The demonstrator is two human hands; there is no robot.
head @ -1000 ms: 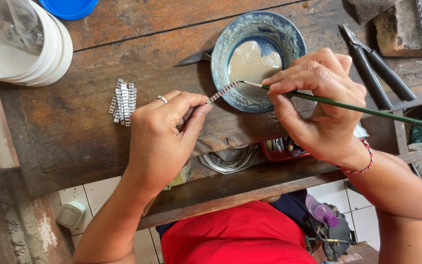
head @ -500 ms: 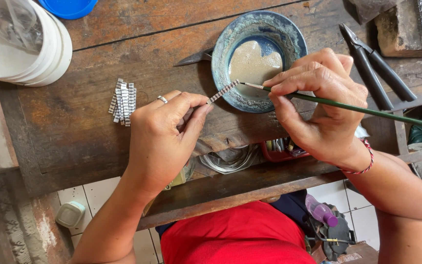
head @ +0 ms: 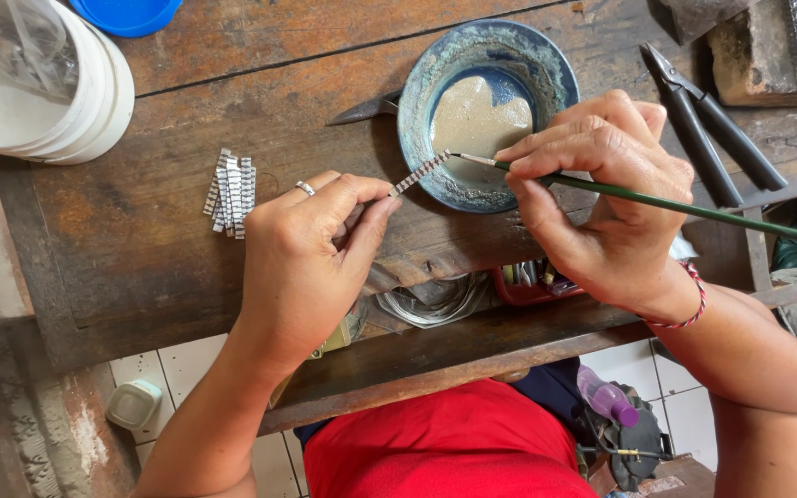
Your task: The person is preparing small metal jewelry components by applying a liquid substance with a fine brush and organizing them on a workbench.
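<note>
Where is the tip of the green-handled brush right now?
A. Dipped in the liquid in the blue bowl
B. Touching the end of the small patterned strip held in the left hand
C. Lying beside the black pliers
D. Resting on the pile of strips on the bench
B: the right hand holds the brush with its tip meeting the strip pinched by the left hand, just above the bowl's rim.

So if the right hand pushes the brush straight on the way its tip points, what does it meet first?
The right hand aims the green brush leftward; its tip already seems to touch the patterned metal strip pinched by the left hand. Depth over the blue bowl is unclear.
</note>
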